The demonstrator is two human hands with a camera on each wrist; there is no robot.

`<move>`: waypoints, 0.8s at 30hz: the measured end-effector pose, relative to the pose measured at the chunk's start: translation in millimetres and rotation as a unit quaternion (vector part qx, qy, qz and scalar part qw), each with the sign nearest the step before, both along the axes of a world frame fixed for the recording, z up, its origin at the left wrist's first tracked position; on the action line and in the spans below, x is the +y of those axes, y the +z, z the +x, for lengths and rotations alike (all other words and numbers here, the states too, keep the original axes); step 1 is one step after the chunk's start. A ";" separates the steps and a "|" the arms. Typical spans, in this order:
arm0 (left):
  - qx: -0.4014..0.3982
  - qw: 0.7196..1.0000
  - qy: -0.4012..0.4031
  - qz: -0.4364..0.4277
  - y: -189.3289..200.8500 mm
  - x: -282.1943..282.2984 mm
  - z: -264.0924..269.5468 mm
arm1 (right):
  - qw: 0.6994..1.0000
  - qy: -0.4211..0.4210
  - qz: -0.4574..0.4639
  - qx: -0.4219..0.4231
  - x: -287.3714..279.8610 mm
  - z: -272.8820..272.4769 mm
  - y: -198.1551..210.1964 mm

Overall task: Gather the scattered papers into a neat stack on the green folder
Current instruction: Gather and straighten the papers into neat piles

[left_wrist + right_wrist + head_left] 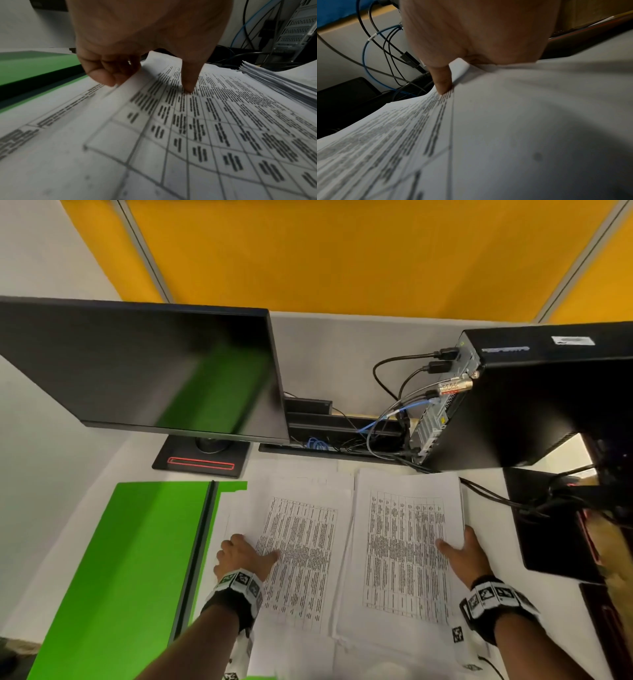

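Both hands — left hand point(241, 554), right hand point(464, 553) — rest on papers point(407, 546) beside the green folder point(137, 542).

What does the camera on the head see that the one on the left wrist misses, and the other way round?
Only the head view shows the dark monitor, the yellow partition, the right hand holding the right paper pile by its edge, and both wristbands. Only the left wrist view shows the left hand from below: its curled fingers lifting a sheet's edge, the thumb pressing the print. Both share the green folder, the left papers, the right pile's edge and the computer tower with its cables.
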State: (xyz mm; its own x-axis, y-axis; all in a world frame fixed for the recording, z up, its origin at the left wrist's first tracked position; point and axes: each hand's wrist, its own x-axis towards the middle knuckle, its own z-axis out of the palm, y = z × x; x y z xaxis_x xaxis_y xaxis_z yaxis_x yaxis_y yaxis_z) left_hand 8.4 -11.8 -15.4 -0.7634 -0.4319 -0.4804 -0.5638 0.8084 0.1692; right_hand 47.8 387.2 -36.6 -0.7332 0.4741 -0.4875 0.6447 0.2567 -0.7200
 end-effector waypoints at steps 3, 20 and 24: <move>0.015 0.999 -0.004 0.035 -0.5 0.6 -0.9 | 1.000 -0.005 0.000 -0.003 0.1 -0.5 0.8; 0.001 0.994 0.103 0.032 3.7 0.2 -5.4 | 0.999 0.038 0.014 -0.018 13.1 -2.5 6.1; -0.057 0.986 0.147 0.057 19.2 17.0 -10.6 | 0.998 0.040 0.029 -0.026 9.1 -4.8 7.3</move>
State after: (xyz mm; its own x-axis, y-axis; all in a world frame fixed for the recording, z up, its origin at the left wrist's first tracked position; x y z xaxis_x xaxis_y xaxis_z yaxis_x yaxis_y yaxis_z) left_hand -2.2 5.2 3.8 -0.5507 -0.5652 -0.6142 -0.7920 0.5862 0.1707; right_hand 43.0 396.3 -29.3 -0.7446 0.4434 -0.4990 0.6564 0.3502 -0.6682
